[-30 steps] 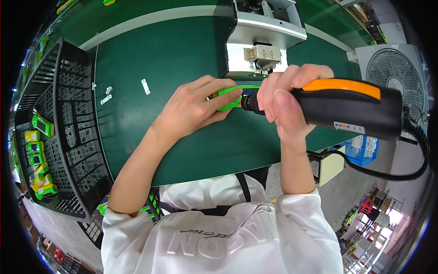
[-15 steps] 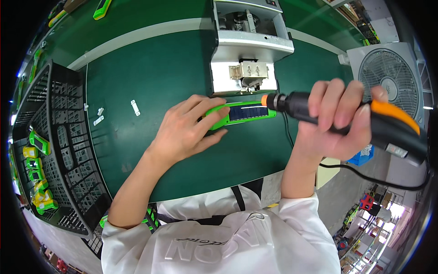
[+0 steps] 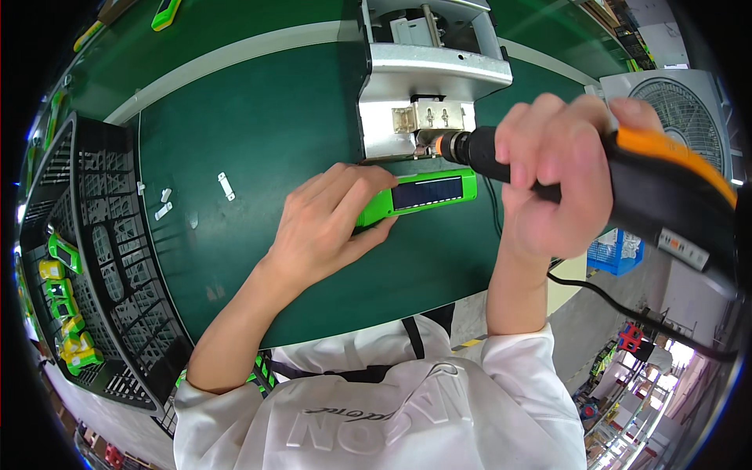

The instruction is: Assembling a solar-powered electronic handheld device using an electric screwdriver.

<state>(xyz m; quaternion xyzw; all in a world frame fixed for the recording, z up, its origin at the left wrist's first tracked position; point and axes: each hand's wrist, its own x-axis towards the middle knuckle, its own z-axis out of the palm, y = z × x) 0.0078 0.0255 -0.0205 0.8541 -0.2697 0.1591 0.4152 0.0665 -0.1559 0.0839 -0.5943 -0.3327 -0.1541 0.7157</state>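
Observation:
My left hand [image 3: 325,215] is closed round the left end of a bright green device with a dark solar panel [image 3: 427,193], which lies on the green tabletop. In my right hand [image 3: 556,168] is a black and orange electric screwdriver [image 3: 658,200], held almost level with its tip pointing left. That tip reaches the front of a silver metal machine [image 3: 435,70], close to the outlet under its small plated block [image 3: 436,117]. Whether a screw sits on the tip is too small to tell.
Several small white strips [image 3: 225,186] lie on the table at left. A black crate [image 3: 117,266] with green and yellow devices [image 3: 66,305] stands along the left edge. A grey fan [image 3: 677,117] is at the right, and the screwdriver's black cable [image 3: 619,305] hangs below it.
My right hand has brought the screwdriver left and up, from the device's right end to the machine's front. My left hand still holds the green device in nearly the same place.

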